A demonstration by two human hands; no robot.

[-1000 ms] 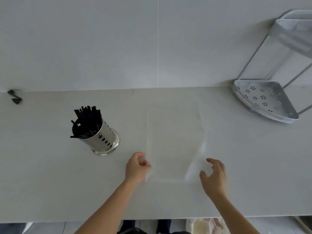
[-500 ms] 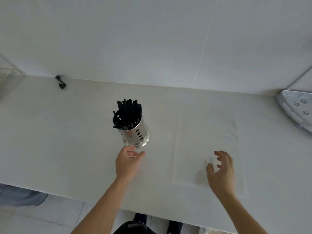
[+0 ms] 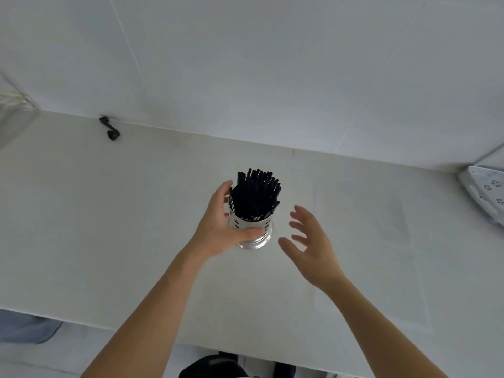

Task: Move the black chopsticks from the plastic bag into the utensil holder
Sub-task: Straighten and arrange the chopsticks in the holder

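Note:
A shiny metal utensil holder stands upright at the middle of the white counter, packed with several black chopsticks that stick out of its top. My left hand grips the holder from its left side, thumb across the front near the base. My right hand hovers just right of the holder with fingers spread, not touching it and holding nothing. The clear plastic bag lies flat on the counter to the right and is hard to make out.
A small black object lies by the wall at the back left. A white perforated corner rack stands at the far right edge. The counter's front edge runs below my forearms, with the floor beneath.
My left hand left the bag, reached the holder and closed round it. My right hand moved left from the bag to just beside the holder. The view shifted left.

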